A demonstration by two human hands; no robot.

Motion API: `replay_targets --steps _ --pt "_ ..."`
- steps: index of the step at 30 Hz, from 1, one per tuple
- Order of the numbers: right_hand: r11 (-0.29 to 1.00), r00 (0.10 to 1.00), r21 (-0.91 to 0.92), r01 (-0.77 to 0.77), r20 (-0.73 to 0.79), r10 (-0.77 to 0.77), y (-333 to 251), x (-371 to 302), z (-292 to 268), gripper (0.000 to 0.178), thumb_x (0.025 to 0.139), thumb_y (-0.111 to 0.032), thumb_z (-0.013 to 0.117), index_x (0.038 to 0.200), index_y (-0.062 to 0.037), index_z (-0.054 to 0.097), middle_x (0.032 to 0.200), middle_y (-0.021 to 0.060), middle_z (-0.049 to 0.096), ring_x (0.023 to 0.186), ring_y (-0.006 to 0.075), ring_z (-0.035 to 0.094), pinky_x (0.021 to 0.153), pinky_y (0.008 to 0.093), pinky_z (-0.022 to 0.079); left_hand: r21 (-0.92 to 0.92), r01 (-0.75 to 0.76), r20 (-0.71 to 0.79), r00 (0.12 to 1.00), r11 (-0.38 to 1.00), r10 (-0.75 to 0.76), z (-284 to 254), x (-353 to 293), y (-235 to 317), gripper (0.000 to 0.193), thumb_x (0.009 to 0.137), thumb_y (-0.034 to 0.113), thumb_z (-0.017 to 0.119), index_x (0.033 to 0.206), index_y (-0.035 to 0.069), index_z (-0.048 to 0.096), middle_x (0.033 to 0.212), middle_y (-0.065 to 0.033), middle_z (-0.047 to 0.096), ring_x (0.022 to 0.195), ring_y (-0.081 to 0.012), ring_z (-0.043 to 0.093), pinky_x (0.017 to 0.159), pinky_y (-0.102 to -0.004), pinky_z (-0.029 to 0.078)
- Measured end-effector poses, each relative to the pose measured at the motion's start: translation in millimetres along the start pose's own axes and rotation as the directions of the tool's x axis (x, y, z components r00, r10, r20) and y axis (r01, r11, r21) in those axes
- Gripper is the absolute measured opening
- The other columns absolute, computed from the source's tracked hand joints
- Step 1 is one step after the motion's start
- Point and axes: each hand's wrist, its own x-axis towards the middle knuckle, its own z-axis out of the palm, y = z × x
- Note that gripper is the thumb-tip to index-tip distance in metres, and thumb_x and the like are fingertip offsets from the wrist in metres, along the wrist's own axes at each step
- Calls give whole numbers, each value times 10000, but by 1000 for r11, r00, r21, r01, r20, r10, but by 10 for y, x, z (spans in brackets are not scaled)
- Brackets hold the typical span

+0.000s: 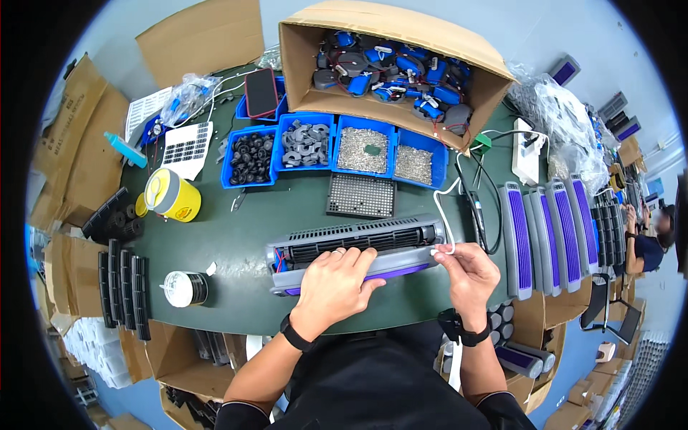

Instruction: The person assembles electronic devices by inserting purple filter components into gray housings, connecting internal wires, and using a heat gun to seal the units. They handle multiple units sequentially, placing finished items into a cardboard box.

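Note:
A long grey fan housing [405,256] lies across the table in front of me, with a purple strip along its near side. Its top is uncovered, showing a black ribbed roller [301,251], and red and blue wires [279,261] at the left end. My left hand [333,284] grips the housing's near edge, fingers over it and thumb along the front. At the housing's right end, my right hand [471,279] pinches the tip of a white cable [449,228] between thumb and fingers. Whether that tip touches the housing is hard to tell.
Blue bins [274,181] of small parts and a black perforated tray [361,195] stand behind. Above them, a cardboard box [301,79] holds blue-wrapped parts. Grey-purple housings [517,240] line the right; black rollers [125,294], a yellow jar [174,195] and a white tub [185,289] stand left.

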Motion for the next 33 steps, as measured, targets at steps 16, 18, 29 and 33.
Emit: replay_targets --steps 16,18,29,33 --pt "850 960 -448 278 94 -265 -42 -43 57 207 823 112 825 976 10 730 925 124 765 788 221 719 685 315 565 -24 -5 10 1000 1000 6 18 -27 -32 478 874 416 810 1170 60 687 874 -75 665 821 -264 692 765 -382 558" --pt "826 951 -472 307 113 -288 -31 -64 73 208 826 109 824 982 5 734 929 125 762 799 232 727 691 322 570 -28 -9 24 1000 1000 10 36 -48 -41 473 879 411 809 1173 61 688 891 -74 666 817 -258 687 768 -377 558" --pt "855 969 -456 245 83 -233 -31 -89 95 213 845 89 820 1023 -24 790 974 105 758 817 190 722 674 298 557 -18 -6 -7 1000 1000 6 55 -63 -41 480 884 412 803 1191 60 692 916 -74 676 841 -258 693 790 -377 563" --pt "866 972 -443 234 85 -220 -47 -90 92 202 850 84 820 1017 -25 785 971 99 756 798 166 702 661 282 545 -24 2 7 1000 1000 -2 57 -66 -33 477 887 417 799 1188 62 692 925 -74 675 858 -261 698 798 -383 563"
